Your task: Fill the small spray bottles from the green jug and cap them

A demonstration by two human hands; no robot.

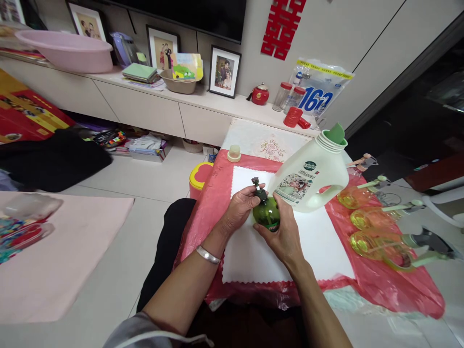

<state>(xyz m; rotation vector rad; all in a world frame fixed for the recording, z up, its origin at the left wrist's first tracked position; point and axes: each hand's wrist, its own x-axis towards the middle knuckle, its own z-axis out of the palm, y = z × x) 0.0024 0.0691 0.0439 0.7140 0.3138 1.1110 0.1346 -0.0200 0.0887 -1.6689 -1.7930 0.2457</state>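
Observation:
A green see-through pump bottle (266,213) with a black pump head is held over the white scallop-edged sheet (253,261). My left hand (241,205) pinches the pump collar at its neck. My right hand (284,232) wraps the bottle's body from the right, thumb and fingers on either side. Just behind stands a large pale green detergent jug (302,174) with its mouth uncapped and a green spout showing. A small pale cap (234,153) sits at the left on the red plastic sheet (213,193). My fingers hide part of the bottle.
Several spray bottles with yellow liquid (366,217) stand along the right side. At the back, a cabinet top holds a pink basin (68,50), picture frames (224,71), jars with red lids (282,96) and a plastic bag (319,89). A pink-and-yellow stool (200,178) is left of the table.

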